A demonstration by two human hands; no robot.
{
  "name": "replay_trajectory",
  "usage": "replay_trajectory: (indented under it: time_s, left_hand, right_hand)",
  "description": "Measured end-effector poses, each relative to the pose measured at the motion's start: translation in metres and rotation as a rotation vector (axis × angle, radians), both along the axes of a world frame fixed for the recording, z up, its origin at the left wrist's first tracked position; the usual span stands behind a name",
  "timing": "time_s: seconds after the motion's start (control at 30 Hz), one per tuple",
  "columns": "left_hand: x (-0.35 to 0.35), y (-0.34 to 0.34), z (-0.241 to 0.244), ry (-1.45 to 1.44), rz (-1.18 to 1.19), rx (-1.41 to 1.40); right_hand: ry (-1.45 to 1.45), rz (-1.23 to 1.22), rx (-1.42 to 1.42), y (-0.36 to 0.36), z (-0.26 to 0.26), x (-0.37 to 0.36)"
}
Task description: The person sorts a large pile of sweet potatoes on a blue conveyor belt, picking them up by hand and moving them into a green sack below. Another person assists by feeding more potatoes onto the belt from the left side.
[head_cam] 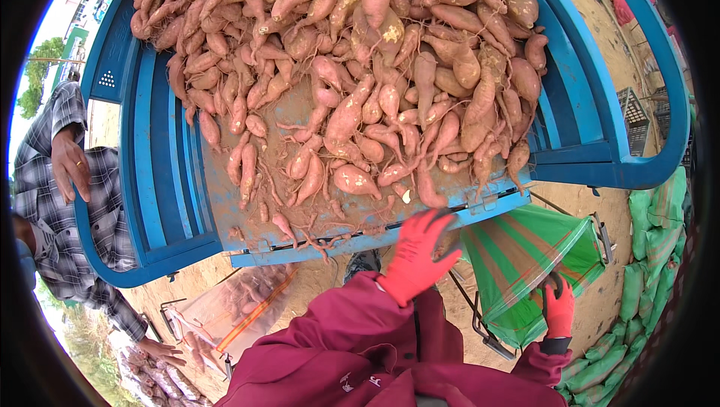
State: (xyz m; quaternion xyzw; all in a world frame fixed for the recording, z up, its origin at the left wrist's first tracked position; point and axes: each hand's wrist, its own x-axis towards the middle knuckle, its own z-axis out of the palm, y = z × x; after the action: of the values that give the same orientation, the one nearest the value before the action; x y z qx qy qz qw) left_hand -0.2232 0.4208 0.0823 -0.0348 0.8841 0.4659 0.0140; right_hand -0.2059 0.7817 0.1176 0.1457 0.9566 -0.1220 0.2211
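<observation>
Before me is a heap of sweet potatoes, soil-dusted and with rootlets, on the blue metal cargo bed of a vehicle. My left hand, in a red glove with dark fingertips, is by the bed's near edge, just below the closest sweet potatoes. Its fingers are spread and nothing shows in them. To the right, my right hand, in a matching glove, is at the rim of a green woven bag with brown stripes, held open on a metal frame. Its fingers are bent, and their grip is partly hidden.
Left of the bed a person in a checked shirt rests one hand on its blue rail. A clear bag of sweet potatoes hangs on another stand. Filled green sacks are stacked at right, near black crates. More filled bags lie lower left.
</observation>
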Motion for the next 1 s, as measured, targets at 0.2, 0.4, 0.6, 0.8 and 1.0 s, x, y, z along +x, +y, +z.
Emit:
replay_trajectory:
  time_s: [0.2,0.4,0.6,0.8,1.0]
  left_hand:
    - [-0.018,-0.148,-0.086,-0.184,0.049,-0.792]
    - [-0.013,-0.183,-0.079,-0.113,0.252,-0.154]
    - [0.073,-0.236,-0.102,-0.250,0.722,1.777]
    - [0.057,-0.220,-0.063,0.162,0.625,1.982]
    - [0.107,-0.247,-0.099,0.265,0.776,1.885]
  right_hand:
    - [0.310,0.298,-0.534,-0.140,0.021,-0.082]
    - [0.362,0.919,-0.495,-0.369,-0.018,-0.141]
    - [0.171,0.908,-0.209,-0.490,-0.092,-0.186]
    - [0.051,1.103,-0.827,-0.453,-0.052,-0.114]
    - [0.436,0.561,-0.409,-0.414,-0.076,-0.110]
